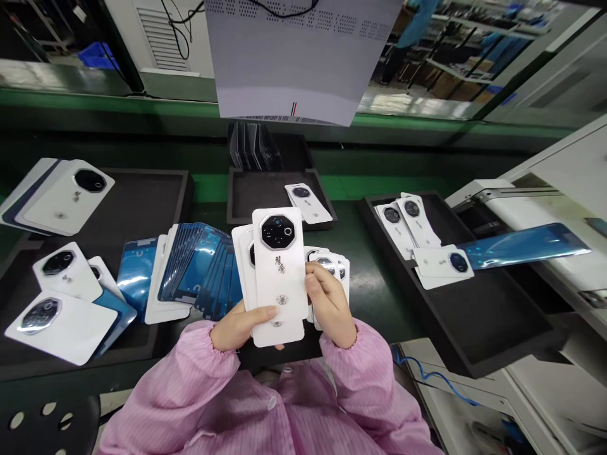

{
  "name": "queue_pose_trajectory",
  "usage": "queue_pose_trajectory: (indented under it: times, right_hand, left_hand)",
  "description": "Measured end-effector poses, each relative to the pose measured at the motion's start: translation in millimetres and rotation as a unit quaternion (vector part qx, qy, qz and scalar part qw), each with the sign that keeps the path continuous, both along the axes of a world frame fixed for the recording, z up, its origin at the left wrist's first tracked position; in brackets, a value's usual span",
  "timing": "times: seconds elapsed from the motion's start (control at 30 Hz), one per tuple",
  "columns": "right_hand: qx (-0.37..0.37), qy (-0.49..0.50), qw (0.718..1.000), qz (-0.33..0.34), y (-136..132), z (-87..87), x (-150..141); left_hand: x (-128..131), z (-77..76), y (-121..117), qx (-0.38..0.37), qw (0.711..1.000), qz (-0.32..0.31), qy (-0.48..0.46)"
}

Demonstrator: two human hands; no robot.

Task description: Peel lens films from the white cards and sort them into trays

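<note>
A dark green workbench [374,253] spanned the scene. On it, black trays at right [478,322], left [152,189] and far centre [260,196] bore white panels, apparently to keep them grouped within reach. At near left, blue-filmed panels [199,259] lay fanned, their overlap likely leaving each edge easy to grasp. At near centre, above the bench, were the held white panels [268,284], loosely overlapped; the front panel [290,278] faced the wearer, probably so its surface could be seen. The left hand [237,325] gripped them at lower left, thumb across the front, its other fingers mostly hidden behind. The right hand [332,303] pinched the front panel's right edge between thumb and curled forefinger, seemingly steadying it. A dark octagonal camera window [278,232] sat beyond all fingertips; a round emblem [282,299] lay just beside the left thumb's tip.
</note>
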State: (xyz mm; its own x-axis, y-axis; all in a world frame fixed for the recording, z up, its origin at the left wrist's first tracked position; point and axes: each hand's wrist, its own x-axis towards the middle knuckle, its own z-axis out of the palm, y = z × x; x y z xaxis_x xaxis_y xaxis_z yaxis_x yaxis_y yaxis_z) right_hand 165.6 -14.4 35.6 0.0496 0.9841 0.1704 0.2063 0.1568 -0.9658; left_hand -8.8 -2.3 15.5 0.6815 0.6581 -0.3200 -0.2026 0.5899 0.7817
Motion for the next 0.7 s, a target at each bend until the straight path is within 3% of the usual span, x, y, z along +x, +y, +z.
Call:
queue_pose_trajectory:
  times: [0.2,0.53,0.7]
  right_hand:
    - [-0.039,0.146,0.988,-0.003,-1.4,-5.5,6.3]
    - [-0.091,0.151,0.984,0.019,-2.5,0.0,5.1]
    - [-0.085,0.140,0.986,0.021,-3.1,-1.4,3.5]
  left_hand:
    - [1.9,4.1,0.9,-0.027,1.000,0.011,-0.011]
    - [8.1,11.4,4.6,-0.027,0.999,0.034,0.011]
    - [6.7,7.7,4.2,-0.030,0.999,0.031,0.017]
